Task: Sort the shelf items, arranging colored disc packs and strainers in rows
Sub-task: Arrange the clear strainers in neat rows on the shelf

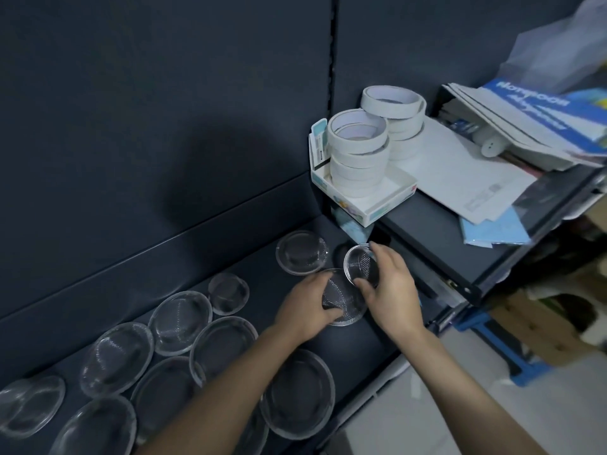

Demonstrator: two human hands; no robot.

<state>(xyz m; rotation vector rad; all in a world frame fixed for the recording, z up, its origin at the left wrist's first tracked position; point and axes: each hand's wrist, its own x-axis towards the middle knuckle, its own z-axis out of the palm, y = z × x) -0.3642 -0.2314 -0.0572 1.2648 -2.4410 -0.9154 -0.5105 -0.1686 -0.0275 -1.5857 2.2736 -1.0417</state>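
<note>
Packed strainers point(115, 359) crowd the left and near parts of the lower shelf point(262, 277), rims touching or nearly so. Bare room is left in a strip along the back wall point(164, 126) and between the small far pack point(228, 293) and the far right pack point(300, 257). At right the upper shelf point(427, 234) juts out, and a tape box point(364, 201) overhangs its left end. Just below that, the left hand point(305, 310) gripping a mesh strainer point(345, 300) and the right hand point(391, 287) pinching a small strainer point(359, 266) fill the gap.
</note>
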